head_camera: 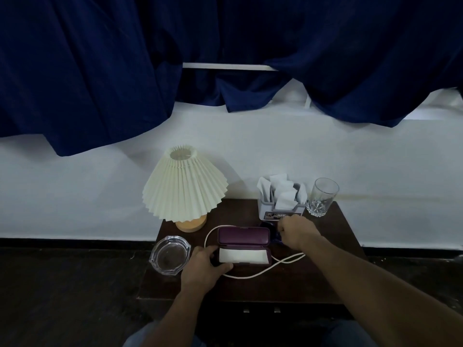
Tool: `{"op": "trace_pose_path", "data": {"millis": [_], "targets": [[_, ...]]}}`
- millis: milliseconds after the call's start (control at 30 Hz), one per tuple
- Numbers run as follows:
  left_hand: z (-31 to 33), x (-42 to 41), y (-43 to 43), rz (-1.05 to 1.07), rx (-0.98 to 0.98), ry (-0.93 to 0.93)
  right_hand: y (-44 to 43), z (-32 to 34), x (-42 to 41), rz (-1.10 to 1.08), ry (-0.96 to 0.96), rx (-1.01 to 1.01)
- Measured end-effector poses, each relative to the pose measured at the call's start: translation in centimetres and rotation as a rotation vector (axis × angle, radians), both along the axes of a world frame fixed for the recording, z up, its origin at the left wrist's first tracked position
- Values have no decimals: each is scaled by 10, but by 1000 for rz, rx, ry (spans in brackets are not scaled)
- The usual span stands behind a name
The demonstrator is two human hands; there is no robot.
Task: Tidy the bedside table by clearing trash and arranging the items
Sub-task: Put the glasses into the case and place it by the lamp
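Steadying the open purple case [244, 236] at the middle of the dark bedside table [325, 279], the left hand [204, 267] has its fingers curled round the case's left end, thumb lying along the front edge, so it is closed on the case rather than spread. Inside the lower half sits a white cloth [241, 255], and the lid stands tipped back behind it. This looks like a rigid, light shell with a hinge, the sort that skids on polished wood, so a hold at the end, as now, seems the sensible place, with the lid pressed down from the top.

Over on the right, the right hand [297, 231] is bunched narrow just beside the case's right end, over something small and dark blue [274, 235]. It may be glasses, too hidden to say, and I cannot tell whether the fingers actually have it.

A white cord [270, 267] loops round the case; limp, it could snag. The glass ashtray [169, 254] sits at the left, the pleated lamp [184, 186] behind it, and the tissue holder [281, 200] and drinking glass [322, 197] stand at the back right, both glass pieces breakable and best lifted by the sides.
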State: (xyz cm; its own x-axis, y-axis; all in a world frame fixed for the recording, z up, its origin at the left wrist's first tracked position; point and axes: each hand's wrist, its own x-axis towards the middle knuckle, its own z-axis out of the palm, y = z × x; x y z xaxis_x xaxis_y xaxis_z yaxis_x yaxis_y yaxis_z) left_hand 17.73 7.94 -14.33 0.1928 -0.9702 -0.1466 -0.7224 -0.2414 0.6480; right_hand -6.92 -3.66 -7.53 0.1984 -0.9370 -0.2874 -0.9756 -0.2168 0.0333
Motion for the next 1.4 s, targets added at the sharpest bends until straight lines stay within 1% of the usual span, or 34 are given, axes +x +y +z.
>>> {"op": "trace_pose_path", "data": {"millis": [167,267,367,533,667,767,900,1033,1333,1400], "targets": [[-1,-1,0,10,13,-9,1,12,-17,-45,62,-120],[1,-2,1,18,16,-1,2,21,-27,-30,47,-209],[6,-2,-1,30,10,50,1,30,-28,51,-36,-275],[20,-1,-5,62,-22,103,8,34,-5,274,-154,-384],[31,-3,-7,46,-92,96,18,26,20,427,-146,-330],[30,-5,-11,-11,-145,92,23,14,29,507,-107,-300],[28,-9,-14,-111,-180,-18,31,-3,37,571,-59,-279],[27,-13,-16,-166,-244,-161,35,-17,39,594,-67,-292],[23,-15,-19,-246,-199,-303,39,-31,41,515,-109,-198],[22,-16,-18,-267,-196,-326,42,-34,41,516,-149,-216]]}}
